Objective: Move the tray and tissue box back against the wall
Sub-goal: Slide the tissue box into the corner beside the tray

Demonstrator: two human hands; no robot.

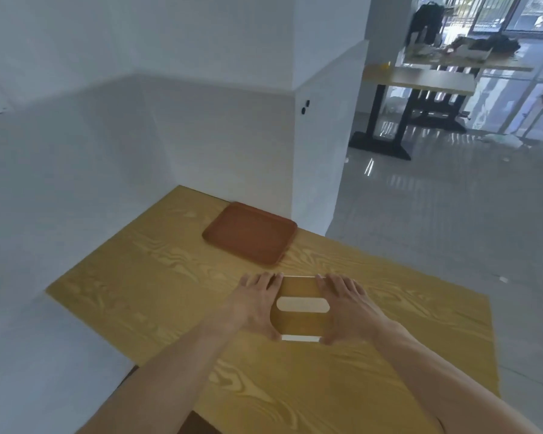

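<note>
Wood with a yellow swirly grain makes up the table (157,296), and two things sit on it. One is a brown tray (250,234), lying flat at the far end. Its far edge is close up by the white wall (176,130), so it looks like the tray is already back where it belongs, or almost.

Nearer to the person is the tissue box (301,308). It is yellowish like the table, with a pale long slot on top where the tissues come out. It sits in the middle of the table, well apart from the wall and just on the near side of the tray.

Both hands are on the box. The left hand (254,303) presses flat on its left side and the right hand (347,303) presses on its right side. The fingers point away toward the wall and the thumbs hook round the near corners. So the box is squeezed between two palms, not pinched in a fist.

I think it is held this way so it can be slid or lifted straight to the far end without turning. There looks to be bare space left of the tray for it.
</note>
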